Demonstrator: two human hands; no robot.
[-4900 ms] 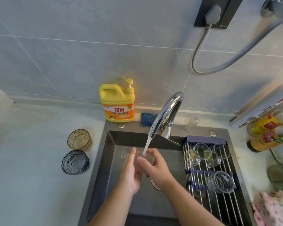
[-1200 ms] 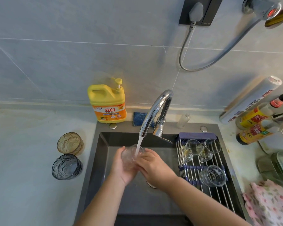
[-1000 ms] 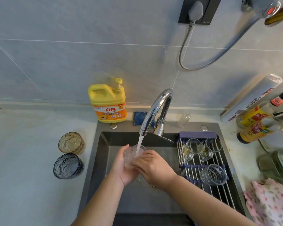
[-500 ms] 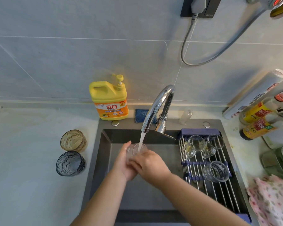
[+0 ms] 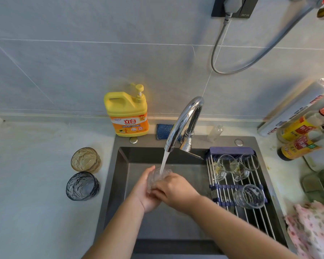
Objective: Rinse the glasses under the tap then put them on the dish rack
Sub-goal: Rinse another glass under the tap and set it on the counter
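- Water runs from the tap into a clear ribbed glass, held mouth-up just below the spout and over the sink.
- The left hand cups the glass from the left and from beneath, and the right hand wraps it from the right. The fingers of both are curled round its wall, grasping it.
- Wet ribbed glass in wet hands is probably slippery. A slackened grip could drop it onto the hard sink floor below the tap, where it might chip or crack.
- The rim looks close to the spout, so lifting the glass carelessly could knock it against the metal.
- If the stream hits the rim instead of the hollow, it would likely splash onto the tabletop left of the tap.
- The dish rack, right of the tap, carries a clear tumbler and, nearer the tap, small handled glasses crowded together. Setting this glass down hastily could clink it against them, or it could roll on the bars.
- An amber glass and a blue-grey glass stand close together on the tabletop, well left of the tap, and are apparently not yet rinsed. Reaching for one with a dripping hand could knock it into the other.
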